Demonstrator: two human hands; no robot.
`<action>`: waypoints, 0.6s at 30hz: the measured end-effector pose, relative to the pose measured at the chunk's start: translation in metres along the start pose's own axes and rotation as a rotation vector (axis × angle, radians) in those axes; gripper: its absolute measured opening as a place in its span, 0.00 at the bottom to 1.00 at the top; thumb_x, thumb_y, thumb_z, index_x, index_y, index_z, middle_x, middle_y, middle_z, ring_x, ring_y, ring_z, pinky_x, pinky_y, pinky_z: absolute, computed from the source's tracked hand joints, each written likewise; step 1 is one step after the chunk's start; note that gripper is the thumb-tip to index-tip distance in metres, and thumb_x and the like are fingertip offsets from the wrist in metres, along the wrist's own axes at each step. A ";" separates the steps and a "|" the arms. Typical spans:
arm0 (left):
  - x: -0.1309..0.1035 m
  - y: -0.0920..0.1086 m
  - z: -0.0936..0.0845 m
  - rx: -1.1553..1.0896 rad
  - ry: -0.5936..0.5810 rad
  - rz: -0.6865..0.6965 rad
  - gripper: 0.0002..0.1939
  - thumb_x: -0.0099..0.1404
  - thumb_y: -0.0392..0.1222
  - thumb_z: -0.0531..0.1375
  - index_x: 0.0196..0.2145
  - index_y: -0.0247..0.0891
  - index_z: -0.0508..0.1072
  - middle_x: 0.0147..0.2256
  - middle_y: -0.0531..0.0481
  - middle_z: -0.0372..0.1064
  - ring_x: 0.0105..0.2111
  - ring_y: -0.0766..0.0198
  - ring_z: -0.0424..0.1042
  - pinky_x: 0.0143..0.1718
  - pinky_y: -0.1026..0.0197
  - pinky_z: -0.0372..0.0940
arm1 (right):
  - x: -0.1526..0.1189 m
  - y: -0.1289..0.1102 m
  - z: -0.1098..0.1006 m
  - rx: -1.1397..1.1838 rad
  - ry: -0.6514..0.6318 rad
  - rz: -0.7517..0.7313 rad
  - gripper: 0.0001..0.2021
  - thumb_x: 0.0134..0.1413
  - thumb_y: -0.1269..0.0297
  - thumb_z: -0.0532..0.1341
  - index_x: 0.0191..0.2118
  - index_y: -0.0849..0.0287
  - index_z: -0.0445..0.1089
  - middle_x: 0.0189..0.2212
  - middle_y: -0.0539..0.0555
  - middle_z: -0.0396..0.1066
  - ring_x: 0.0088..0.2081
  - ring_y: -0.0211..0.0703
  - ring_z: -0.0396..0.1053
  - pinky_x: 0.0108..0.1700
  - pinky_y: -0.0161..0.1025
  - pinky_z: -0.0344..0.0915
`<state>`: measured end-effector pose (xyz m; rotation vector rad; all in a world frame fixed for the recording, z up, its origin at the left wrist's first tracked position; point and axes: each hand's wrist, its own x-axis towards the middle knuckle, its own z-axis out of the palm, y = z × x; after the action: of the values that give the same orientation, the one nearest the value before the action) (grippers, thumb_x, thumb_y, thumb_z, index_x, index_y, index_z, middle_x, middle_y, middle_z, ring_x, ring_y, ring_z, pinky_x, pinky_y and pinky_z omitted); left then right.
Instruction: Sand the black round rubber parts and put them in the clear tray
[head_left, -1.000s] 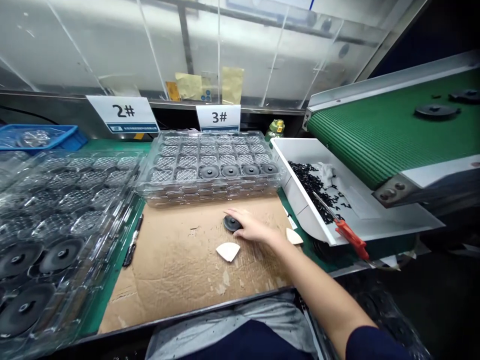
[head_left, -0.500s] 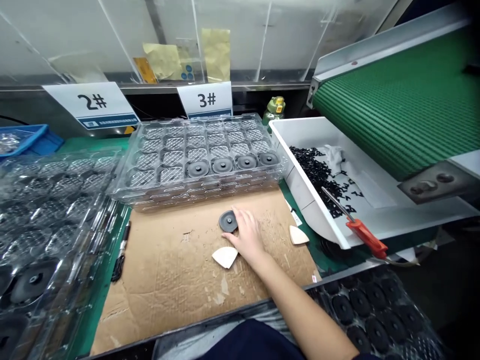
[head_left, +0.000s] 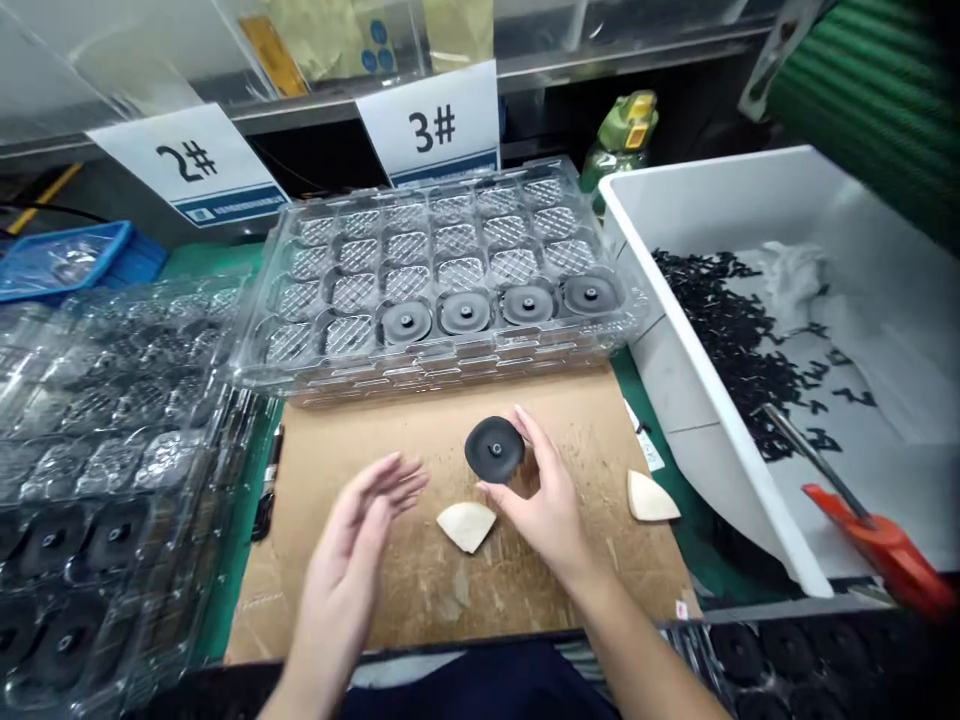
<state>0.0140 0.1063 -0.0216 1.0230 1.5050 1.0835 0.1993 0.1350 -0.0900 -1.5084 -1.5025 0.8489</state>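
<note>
Between the thumb and fingers of my right hand (head_left: 551, 500) is a round black plastic cap (head_left: 495, 450) with a small raised stub at its centre. It is held by its right edge over the cardboard sheet (head_left: 360, 430). My left hand (head_left: 360, 540) is to the left of it, fingers stretched out and slightly blurred, with nothing in them. A cream wedge-shaped pad (head_left: 466, 525) lies between the hands. Another cream wedge (head_left: 651, 497) rests near the cardboard's right edge. Behind the hands, a stack of clear trays (head_left: 450, 365) has several black caps (head_left: 466, 312) in its front row.
To the right, a white bin (head_left: 720, 420) contains small black clips (head_left: 727, 340); a red-handled screwdriver (head_left: 877, 540) lies across its front. More clear trays (head_left: 135, 370) occupy the left side. A black marker (head_left: 268, 485) lies beside the cardboard. A green bottle (head_left: 622, 135) stands behind.
My left hand has come into view from below, open. My right hand still grips the black cap, now tilted more toward me. The camera has moved closer and turned.
</note>
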 end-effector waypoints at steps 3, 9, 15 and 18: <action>0.024 -0.008 0.038 0.002 -0.089 -0.028 0.15 0.65 0.47 0.53 0.48 0.43 0.67 0.48 0.47 0.69 0.47 0.58 0.69 0.49 0.57 0.64 | -0.001 -0.008 -0.007 0.057 -0.044 -0.007 0.39 0.47 0.61 0.65 0.62 0.45 0.44 0.57 0.52 0.58 0.58 0.48 0.57 0.59 0.49 0.56; 0.046 -0.008 0.067 0.216 -0.147 0.023 0.10 0.62 0.45 0.56 0.37 0.42 0.75 0.34 0.51 0.74 0.35 0.61 0.71 0.37 0.64 0.65 | 0.005 -0.012 -0.013 0.015 -0.048 -0.057 0.37 0.49 0.65 0.63 0.61 0.41 0.44 0.55 0.50 0.60 0.56 0.47 0.59 0.57 0.49 0.59; 0.077 -0.008 0.054 0.117 -0.045 -0.065 0.10 0.63 0.45 0.56 0.37 0.39 0.73 0.20 0.56 0.66 0.23 0.67 0.66 0.28 0.66 0.62 | 0.014 -0.011 -0.018 0.005 -0.094 -0.033 0.39 0.47 0.66 0.65 0.61 0.41 0.43 0.54 0.50 0.62 0.55 0.48 0.59 0.56 0.49 0.59; 0.086 -0.011 0.048 -0.033 -0.118 -0.178 0.14 0.60 0.44 0.59 0.44 0.42 0.69 0.32 0.53 0.73 0.28 0.67 0.71 0.30 0.67 0.64 | 0.017 -0.012 -0.021 0.009 -0.124 -0.021 0.40 0.47 0.66 0.65 0.62 0.39 0.43 0.55 0.49 0.61 0.56 0.48 0.58 0.57 0.49 0.58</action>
<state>0.0460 0.1930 -0.0575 0.8965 1.4485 0.9042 0.2143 0.1488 -0.0688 -1.4543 -1.5990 0.9504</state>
